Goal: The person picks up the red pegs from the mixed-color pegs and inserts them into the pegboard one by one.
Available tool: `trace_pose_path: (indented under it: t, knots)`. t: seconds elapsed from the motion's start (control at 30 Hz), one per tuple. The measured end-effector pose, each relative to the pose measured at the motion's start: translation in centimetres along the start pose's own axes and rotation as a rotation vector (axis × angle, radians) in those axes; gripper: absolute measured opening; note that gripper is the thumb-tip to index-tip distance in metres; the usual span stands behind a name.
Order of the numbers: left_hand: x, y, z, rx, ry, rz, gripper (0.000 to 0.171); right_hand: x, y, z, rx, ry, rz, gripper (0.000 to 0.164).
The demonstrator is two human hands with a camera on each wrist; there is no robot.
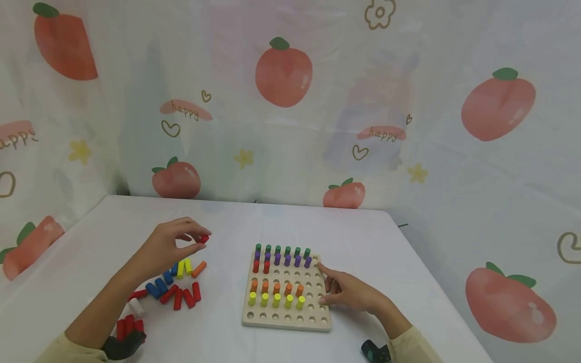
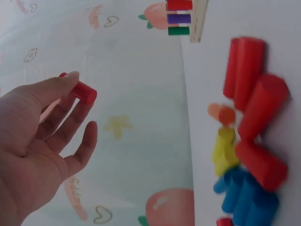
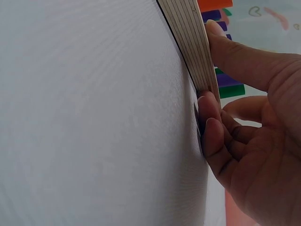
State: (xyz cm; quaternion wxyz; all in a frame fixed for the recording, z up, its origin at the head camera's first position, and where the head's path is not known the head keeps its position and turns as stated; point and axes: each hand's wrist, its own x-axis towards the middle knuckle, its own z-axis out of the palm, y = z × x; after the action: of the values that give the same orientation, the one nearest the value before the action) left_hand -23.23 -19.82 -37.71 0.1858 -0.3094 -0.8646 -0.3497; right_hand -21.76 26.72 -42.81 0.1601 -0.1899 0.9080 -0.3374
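My left hand is raised over the left half of the table and pinches a short red peg between thumb and fingertips; its other fingers are spread in the left wrist view. A wooden pegboard lies flat at the middle. It bears rows of green pegs, purple pegs, orange pegs and yellow pegs, plus two red pegs at the left of their row. My right hand grips the board's right edge, thumb on the top face, fingertips low against the side.
Loose pegs lie left of the board: several red pegs, blue pegs, two yellow pegs, one orange peg and a white peg. A white cloth covers the table. A fruit-print curtain hangs behind.
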Motion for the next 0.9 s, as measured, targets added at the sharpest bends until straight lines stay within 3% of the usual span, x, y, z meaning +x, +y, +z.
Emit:
trace_pose_path:
  t: [0.27,0.43,0.67,0.9]
  knots:
    - [2.8,1.0,3.0,-0.126,-0.115,-0.085,0.029,-0.2,0.2,0.1,0.007,-0.001,0.008,0.092]
    - [4.6,1.9,4.9,-0.178,-0.153,-0.134,0.031,-0.2,0.3,0.0,0.002,0.002,0.003,0.092]
    - [6.4,2.6,7.3,-0.217,-0.191,-0.098,0.022,0.0,0.3,0.0,0.012,0.0,0.001,0.092]
    - [7.3,2.9,9.2,-0.275,-0.221,-0.12,0.021,0.1,0.1,0.1,0.01,0.003,0.005,0.092]
